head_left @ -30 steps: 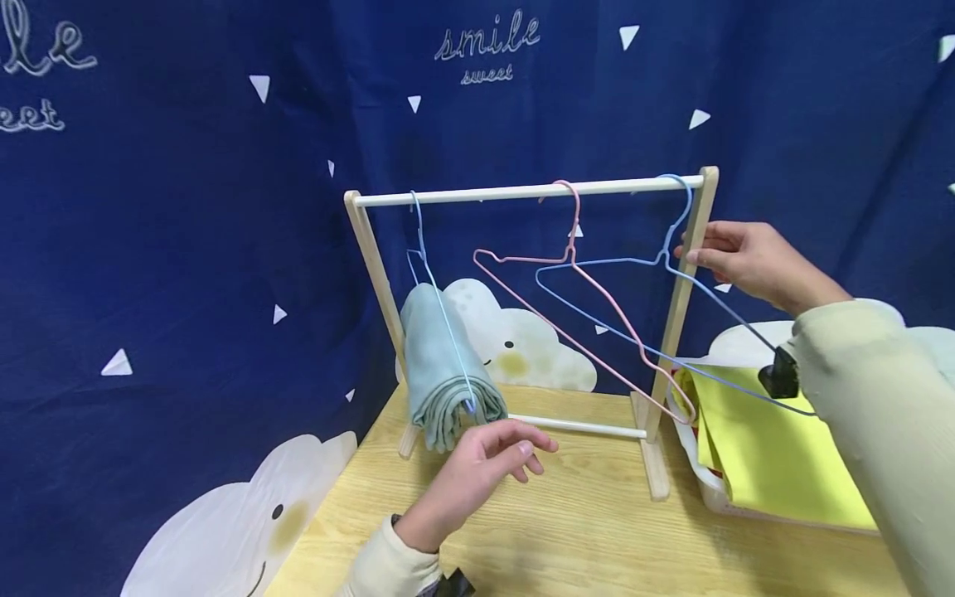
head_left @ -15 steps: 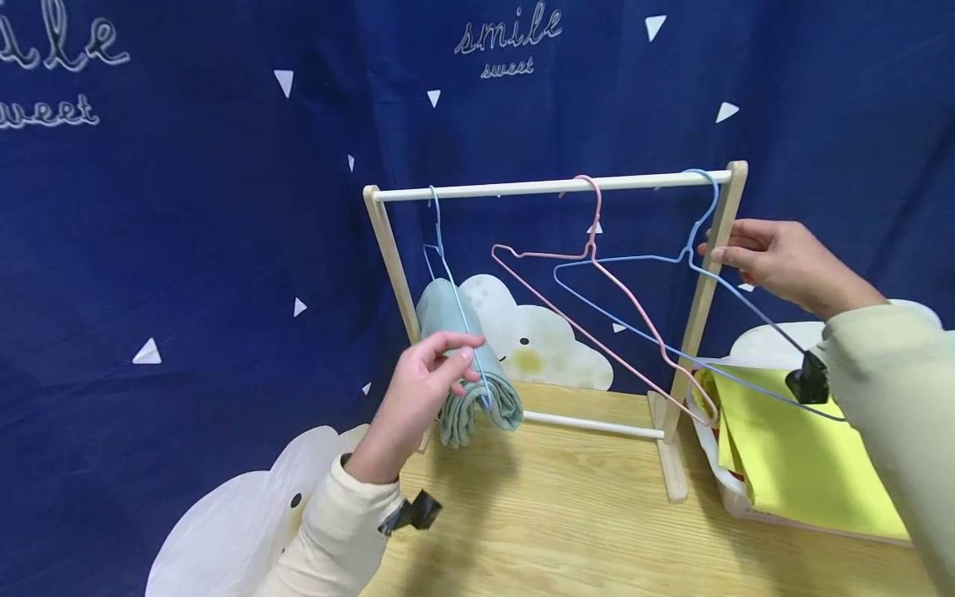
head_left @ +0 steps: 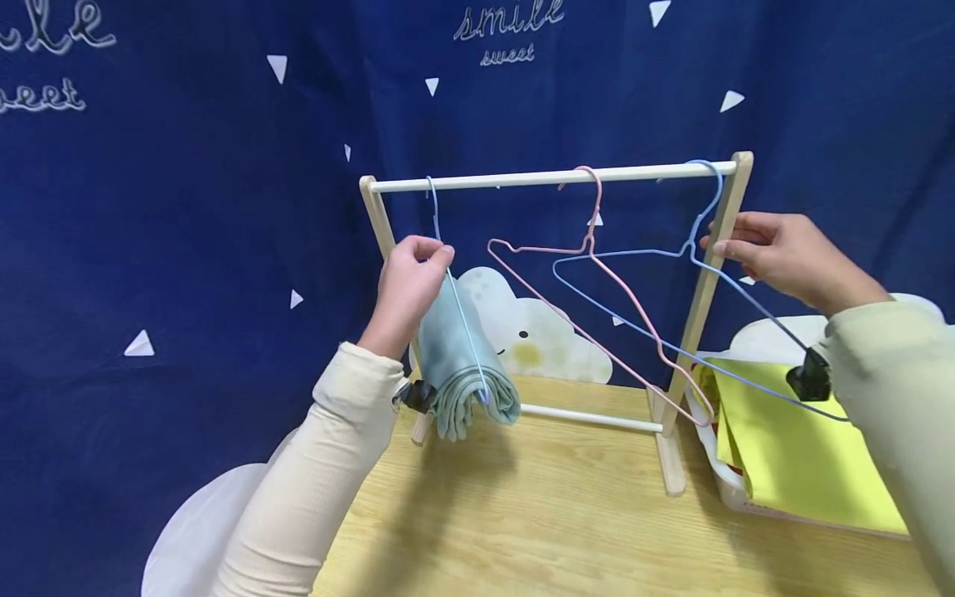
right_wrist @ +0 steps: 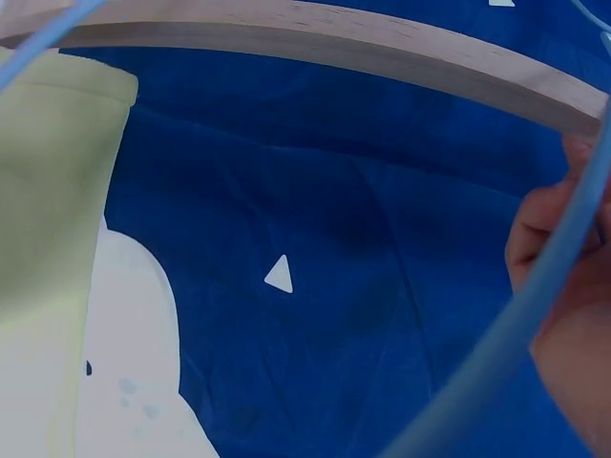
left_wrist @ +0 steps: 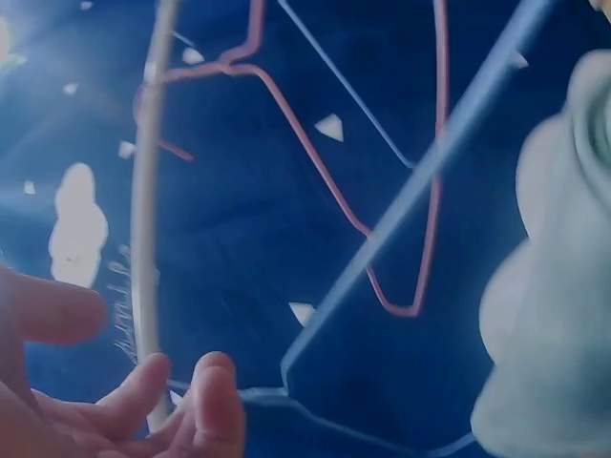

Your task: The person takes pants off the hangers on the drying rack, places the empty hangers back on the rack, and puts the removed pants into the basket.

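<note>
A small clothes rack point(head_left: 515, 178) with a white rail and wooden posts stands on the table. At its left end hangs a light blue hanger point(head_left: 466, 332) with a folded pale green cloth point(head_left: 455, 365) over its lower bar. My left hand point(head_left: 410, 278) is at this hanger's neck; in the left wrist view its thumb and fingers point(left_wrist: 218, 405) stand apart beside the wire. My right hand point(head_left: 798, 253) holds the rack's right post point(head_left: 712, 249) between thumb and fingers. In the middle hangs a pink hanger point(head_left: 545, 308), and a blue hanger point(head_left: 634, 332) hangs by the right post.
A white basket point(head_left: 734, 495) with folded yellow cloth point(head_left: 806, 448) sits right of the rack on the wooden table point(head_left: 559, 522). Behind is a dark blue curtain point(head_left: 224, 207) with white triangles and clouds. The bare hangers' lower corners reach toward the basket.
My left hand has risen from below the green cloth to the left hanger's neck. My right hand has stayed at the right post. The head view has shifted slightly.
</note>
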Action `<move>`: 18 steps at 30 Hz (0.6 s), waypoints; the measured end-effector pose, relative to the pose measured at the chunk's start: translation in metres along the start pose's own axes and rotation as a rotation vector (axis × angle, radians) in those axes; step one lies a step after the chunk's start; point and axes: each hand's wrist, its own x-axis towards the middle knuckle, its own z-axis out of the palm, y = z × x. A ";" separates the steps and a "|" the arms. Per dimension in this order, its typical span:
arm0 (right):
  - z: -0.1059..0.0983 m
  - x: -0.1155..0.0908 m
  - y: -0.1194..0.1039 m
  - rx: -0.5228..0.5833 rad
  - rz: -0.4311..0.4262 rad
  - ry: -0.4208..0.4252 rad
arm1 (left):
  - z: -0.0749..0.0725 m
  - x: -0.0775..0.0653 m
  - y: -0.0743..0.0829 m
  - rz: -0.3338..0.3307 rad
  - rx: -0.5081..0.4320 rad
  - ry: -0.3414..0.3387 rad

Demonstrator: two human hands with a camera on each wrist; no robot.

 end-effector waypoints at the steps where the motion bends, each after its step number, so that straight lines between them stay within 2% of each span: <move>1: 0.000 0.000 0.000 0.001 0.001 -0.001 | 0.001 0.005 0.000 0.008 0.033 0.027; 4: -0.001 0.001 0.001 0.007 -0.002 -0.006 | 0.004 0.020 -0.002 0.031 0.132 0.108; 7: -0.004 0.000 0.003 0.009 0.004 -0.004 | 0.009 0.035 -0.002 0.031 0.203 0.149; 13: -0.003 -0.001 0.004 0.001 0.015 -0.014 | 0.024 0.056 -0.005 -0.014 0.300 0.155; 18: -0.001 0.001 0.000 -0.025 0.019 -0.003 | 0.034 0.066 -0.006 -0.055 0.345 0.167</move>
